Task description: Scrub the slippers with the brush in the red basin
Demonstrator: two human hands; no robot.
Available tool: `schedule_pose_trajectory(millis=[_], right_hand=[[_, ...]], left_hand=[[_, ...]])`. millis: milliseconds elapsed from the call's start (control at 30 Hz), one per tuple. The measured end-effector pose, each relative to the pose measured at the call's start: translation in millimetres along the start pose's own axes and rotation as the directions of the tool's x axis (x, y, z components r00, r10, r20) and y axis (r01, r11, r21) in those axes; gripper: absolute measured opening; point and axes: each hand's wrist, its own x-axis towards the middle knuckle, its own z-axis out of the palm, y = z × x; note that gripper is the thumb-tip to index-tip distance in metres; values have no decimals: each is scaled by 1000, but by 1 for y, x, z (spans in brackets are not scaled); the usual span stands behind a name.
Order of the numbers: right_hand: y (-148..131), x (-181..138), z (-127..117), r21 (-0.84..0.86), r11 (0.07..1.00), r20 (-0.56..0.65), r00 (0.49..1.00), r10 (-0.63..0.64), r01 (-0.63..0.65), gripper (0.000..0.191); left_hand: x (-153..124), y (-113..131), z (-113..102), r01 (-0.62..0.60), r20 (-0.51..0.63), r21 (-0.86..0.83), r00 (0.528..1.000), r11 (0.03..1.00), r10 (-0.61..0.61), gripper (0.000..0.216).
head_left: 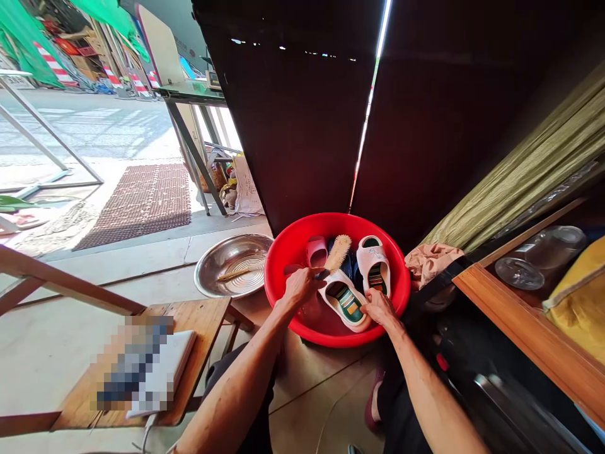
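A red basin (278, 302) on the floor in front of me holds several slippers. My left hand (302, 284) is closed round the dark handle of a scrub brush (339, 253), its pale bristles facing up over the basin. My right hand (379, 307) grips the edge of a white slipper (348, 304) with a striped green insole, at the basin's near side. Beside it, a second white slipper (373, 255) leans toward the far right rim. A pink slipper (317, 251) lies at the back left, and dark blue footwear is partly hidden behind the brush.
A metal bowl (227, 265) with a thin stick-like thing in it stands left of the basin. A wooden stool (208, 315) carries a white pad and a blurred object. Dark panels (302, 139) rise behind the basin; a wooden shelf edge (529, 340) lies right.
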Motion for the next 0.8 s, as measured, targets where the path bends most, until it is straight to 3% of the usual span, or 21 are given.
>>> schedule_pose_trajectory(millis=[167,267,367,600,800], right_hand=[[-1,3,1,-20,1000,-81,997,7,-8,32],[4,10,-4,-44,999,-262,965,0,-12,37],[12,22,-4,-109,985,-404,911,81,-136,56],[15,48,19,-114,960,-302,929,213,-257,103],[8,59,25,-120,927,-279,909,311,-354,113]], left_hand=[[0,-1,-3,6,-10,-7,1000,1000,-6,50],[1,-3,-2,-2,-6,5,1000,1000,2,50],[3,-4,1,-5,-11,7,1000,1000,5,50],[3,2,-1,3,-31,-29,1000,1000,-4,50],[0,10,-7,0,-45,-40,999,999,-2,48]])
